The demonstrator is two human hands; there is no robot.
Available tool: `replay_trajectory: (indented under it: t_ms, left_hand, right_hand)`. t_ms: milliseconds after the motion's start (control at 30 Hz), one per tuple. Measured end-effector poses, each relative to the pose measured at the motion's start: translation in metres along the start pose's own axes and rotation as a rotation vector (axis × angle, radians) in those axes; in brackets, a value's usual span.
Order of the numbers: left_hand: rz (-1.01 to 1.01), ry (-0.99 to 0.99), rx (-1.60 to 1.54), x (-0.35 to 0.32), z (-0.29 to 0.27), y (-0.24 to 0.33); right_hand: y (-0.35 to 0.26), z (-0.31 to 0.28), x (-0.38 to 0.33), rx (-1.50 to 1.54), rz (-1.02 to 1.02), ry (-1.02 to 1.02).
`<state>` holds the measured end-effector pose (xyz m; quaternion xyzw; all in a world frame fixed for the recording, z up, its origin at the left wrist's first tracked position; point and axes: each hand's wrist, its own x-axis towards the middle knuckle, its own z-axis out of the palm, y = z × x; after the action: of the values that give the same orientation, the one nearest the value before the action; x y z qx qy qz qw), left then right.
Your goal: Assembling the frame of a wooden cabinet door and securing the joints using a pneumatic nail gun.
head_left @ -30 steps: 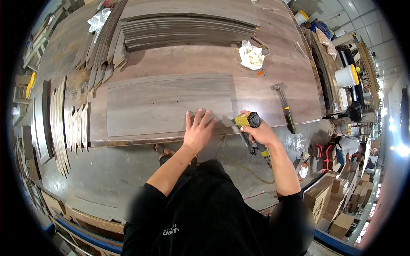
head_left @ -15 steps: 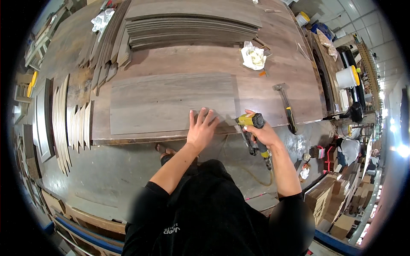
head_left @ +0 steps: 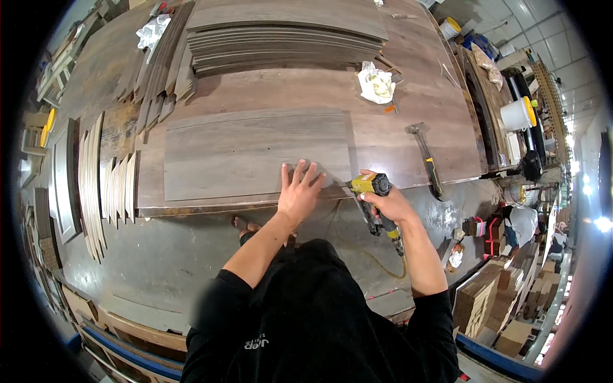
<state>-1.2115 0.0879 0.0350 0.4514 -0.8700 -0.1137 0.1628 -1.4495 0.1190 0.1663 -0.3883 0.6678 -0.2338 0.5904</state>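
My left hand (head_left: 299, 190) lies flat, fingers spread, on the near right corner of a grey-brown wood-grain plank (head_left: 255, 153) that rests on a larger wood panel (head_left: 396, 134). My right hand (head_left: 388, 205) grips a yellow and black pneumatic nail gun (head_left: 372, 191), whose nose sits at the plank's near right edge, just right of my left hand. A hose (head_left: 386, 268) trails from the gun down past my right forearm.
A hammer (head_left: 426, 158) lies on the panel to the right. A crumpled white rag (head_left: 375, 83) sits behind it. Stacked planks (head_left: 287, 41) fill the back; loose strips (head_left: 105, 185) lean at the left. A white bucket (head_left: 517, 115) and boxes (head_left: 485, 300) stand right.
My left hand has slid a little to the right along the plank's near edge. The nail gun has stayed at the plank's right corner.
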Motion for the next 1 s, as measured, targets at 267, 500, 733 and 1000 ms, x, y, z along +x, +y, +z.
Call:
replay_trajectory:
  t_ms: [267, 500, 733, 1000]
  left_hand:
    - [-0.007, 0.019, -0.024, 0.002, -0.007, -0.001]
    - [0.077, 0.053, -0.467, 0.000, -0.066, 0.064]
    - [0.180, 0.265, -0.359, 0.016, -0.125, 0.086]
    - [0.266, 0.171, -0.261, -0.047, -0.172, 0.054]
  right_hand:
    - [0.000, 0.008, -0.013, 0.006, -0.039, 0.085]
    - [0.026, 0.003, -0.044, 1.007, -0.678, 0.029]
    - [0.023, 0.010, -0.045, 1.598, -0.892, 0.000]
    - [0.049, 0.009, -0.032, 1.833, -0.750, -0.239]
